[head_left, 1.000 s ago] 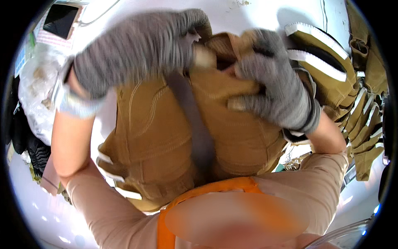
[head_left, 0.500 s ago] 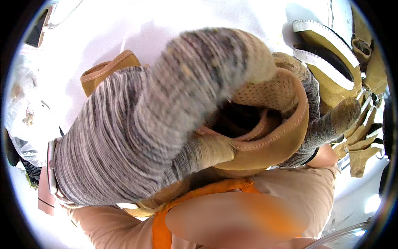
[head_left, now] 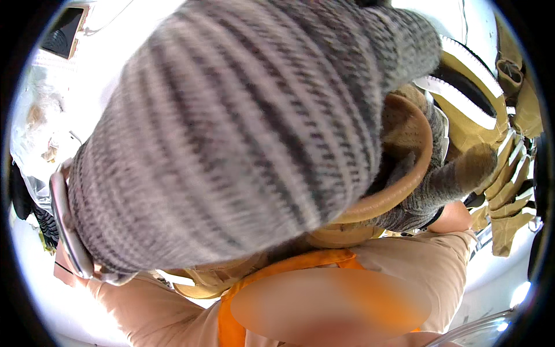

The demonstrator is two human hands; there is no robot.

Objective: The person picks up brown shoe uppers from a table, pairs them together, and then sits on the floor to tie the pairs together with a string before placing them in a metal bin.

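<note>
A tan suede shoe (head_left: 420, 151) with a rounded collar is in front of me, its opening facing up and partly covered. Around its right side is my right hand (head_left: 430, 188), in a grey striped knit glove with tan fingertips. That hand holds the shoe, its thumb sticking out to the right. My left hand (head_left: 248, 121), gloved alike, looms large over the shoe's left part and close to the camera. Its fingers point up and right, mostly hidden or blurred, so their grip does not show. A watch (head_left: 70, 228) sits on the left wrist.
At the right lie a tan upper with white edging (head_left: 471, 95) and several tan cut pieces (head_left: 509, 202). Clear plastic bags (head_left: 40, 133) lie at the left, near black soles (head_left: 46, 225). A dark framed screen-like panel (head_left: 63, 32) is at the far left.
My left hand has risen toward the camera and moved right, away from the near collar edge. It now covers the second tan shoe part at the left. My right hand stays on the shoe.
</note>
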